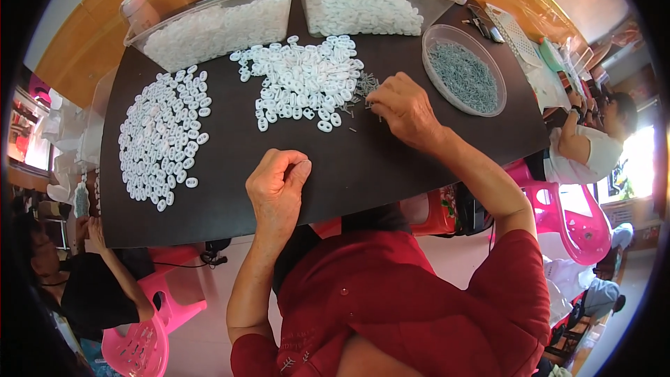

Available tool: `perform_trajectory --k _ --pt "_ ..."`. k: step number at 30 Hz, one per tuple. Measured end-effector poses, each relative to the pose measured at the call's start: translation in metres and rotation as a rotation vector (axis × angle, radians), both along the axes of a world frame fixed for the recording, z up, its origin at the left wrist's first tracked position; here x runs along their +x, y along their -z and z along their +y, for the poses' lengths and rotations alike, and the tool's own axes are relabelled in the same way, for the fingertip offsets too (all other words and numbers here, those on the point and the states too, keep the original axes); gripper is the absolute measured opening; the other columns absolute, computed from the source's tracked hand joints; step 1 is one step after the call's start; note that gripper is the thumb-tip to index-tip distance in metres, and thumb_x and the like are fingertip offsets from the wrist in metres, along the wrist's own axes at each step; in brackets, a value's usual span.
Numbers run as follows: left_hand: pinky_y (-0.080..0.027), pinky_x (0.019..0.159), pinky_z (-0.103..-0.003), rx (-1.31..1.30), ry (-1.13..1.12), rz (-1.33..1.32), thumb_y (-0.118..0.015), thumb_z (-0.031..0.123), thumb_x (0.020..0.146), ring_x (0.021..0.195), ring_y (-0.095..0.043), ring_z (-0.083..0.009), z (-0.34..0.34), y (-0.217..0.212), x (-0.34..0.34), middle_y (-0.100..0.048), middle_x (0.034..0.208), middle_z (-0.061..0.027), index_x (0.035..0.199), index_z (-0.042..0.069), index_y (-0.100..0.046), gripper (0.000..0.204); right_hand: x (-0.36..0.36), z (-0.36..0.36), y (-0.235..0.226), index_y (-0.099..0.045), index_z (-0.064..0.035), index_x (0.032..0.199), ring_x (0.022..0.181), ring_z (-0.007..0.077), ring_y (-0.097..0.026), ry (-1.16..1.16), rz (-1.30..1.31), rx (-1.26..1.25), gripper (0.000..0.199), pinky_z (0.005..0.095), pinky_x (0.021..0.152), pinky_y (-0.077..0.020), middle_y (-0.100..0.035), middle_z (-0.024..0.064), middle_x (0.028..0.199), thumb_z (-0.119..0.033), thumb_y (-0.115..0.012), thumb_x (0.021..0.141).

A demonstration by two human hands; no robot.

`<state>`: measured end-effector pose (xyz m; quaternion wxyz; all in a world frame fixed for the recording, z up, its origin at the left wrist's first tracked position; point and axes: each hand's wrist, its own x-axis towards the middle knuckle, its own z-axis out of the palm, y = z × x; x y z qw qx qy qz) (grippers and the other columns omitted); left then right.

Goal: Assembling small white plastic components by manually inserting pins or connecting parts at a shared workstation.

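My left hand (pixel 276 185) is closed above the near middle of the dark table, thumb pressed on the curled index finger. Whatever it holds, if anything, is hidden. My right hand (pixel 408 112) reaches down, fingertips drawn together at the edge of a small heap of grey metal screws (pixel 366 84). What sits between those fingertips cannot be made out. Just left of that heap lies a big pile of white oval plastic pieces with two holes (pixel 307 80). Another spread of the same white pieces (pixel 160 136) covers the table's left side.
Two clear bins (pixel 216 28) (pixel 366 10) full of white pieces stand along the back. A round clear tray (pixel 500 98) of grey screws sits at right, near some dark hand tools (pixel 481 24). Other people (pixel 586 143) (pixel 91 286) sit at both sides, by pink stools (pixel 572 227).
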<state>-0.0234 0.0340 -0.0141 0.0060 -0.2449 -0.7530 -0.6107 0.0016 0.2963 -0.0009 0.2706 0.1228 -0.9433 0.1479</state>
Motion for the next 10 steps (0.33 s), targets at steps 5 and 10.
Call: perform_trajectory --k 5,10 --pt "-0.038 0.058 -0.020 0.007 0.003 -0.001 -0.068 0.005 0.082 0.063 -0.046 -0.0056 0.002 -0.001 0.002 -0.053 0.072 0.0010 0.082 -0.002 -0.063 0.008 0.015 -0.026 0.006 -0.062 -0.0047 0.081 0.075 0.0269 -0.052 -0.158 -0.075 -0.166 0.015 0.0377 0.066 -0.0434 -0.055 0.0078 0.077 -0.003 -0.071 0.069" --pt "-0.038 0.057 -0.020 0.023 0.004 -0.065 -0.069 0.007 0.082 0.063 -0.046 -0.0057 -0.002 -0.005 0.004 -0.053 0.072 0.0005 0.083 -0.001 -0.064 0.009 0.013 -0.044 0.012 -0.065 -0.0086 0.084 0.081 0.0269 -0.054 -0.098 -0.111 0.031 0.012 0.0354 0.073 -0.0446 -0.058 0.0092 0.083 -0.006 -0.069 0.073"
